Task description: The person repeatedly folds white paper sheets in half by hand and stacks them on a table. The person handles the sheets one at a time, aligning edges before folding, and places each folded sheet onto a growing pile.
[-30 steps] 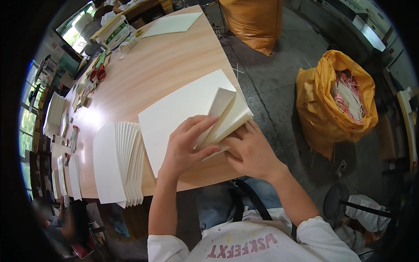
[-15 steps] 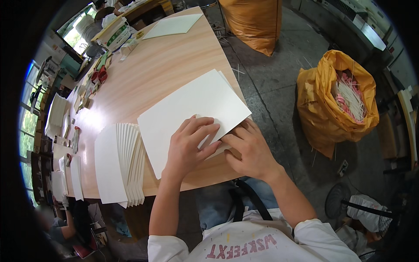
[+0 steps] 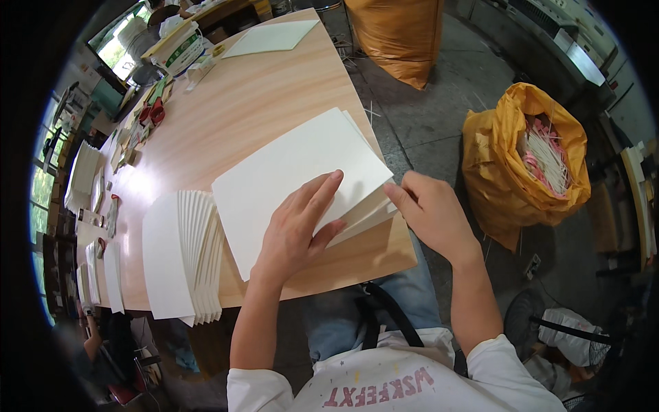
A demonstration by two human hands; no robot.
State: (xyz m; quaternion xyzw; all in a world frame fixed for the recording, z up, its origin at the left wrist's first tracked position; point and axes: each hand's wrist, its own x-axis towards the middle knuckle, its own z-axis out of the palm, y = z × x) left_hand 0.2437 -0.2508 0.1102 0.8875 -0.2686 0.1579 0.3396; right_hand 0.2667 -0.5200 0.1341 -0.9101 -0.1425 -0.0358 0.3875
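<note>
A large white paper sheet (image 3: 302, 158) lies slantwise on the table in front of me, with further white sheets (image 3: 371, 211) showing beneath its right edge. My left hand (image 3: 295, 223) rests on the top sheet, fingers stretched out and thumb apart. At the sheet's right corner, my right hand (image 3: 432, 214) has its thumb and curled fingers closed on the paper edge. The top sheet's near right edge stands a little apart from those below. Left of it, a fanned stack of folded white paper (image 3: 168, 257) overlaps the table's front edge.
The wooden table (image 3: 268, 89) holds red-handled scissors (image 3: 156, 111) and another white stack (image 3: 271, 38) farther off. On the floor to the right stands an orange sack (image 3: 494, 178) of pink and white scraps. A black fan (image 3: 525, 316) is at lower right.
My right hand has moved right, from beneath the sheets' near edge out to the right corner. The left hand's fingers have straightened on the paper. The lower sheets show more now.
</note>
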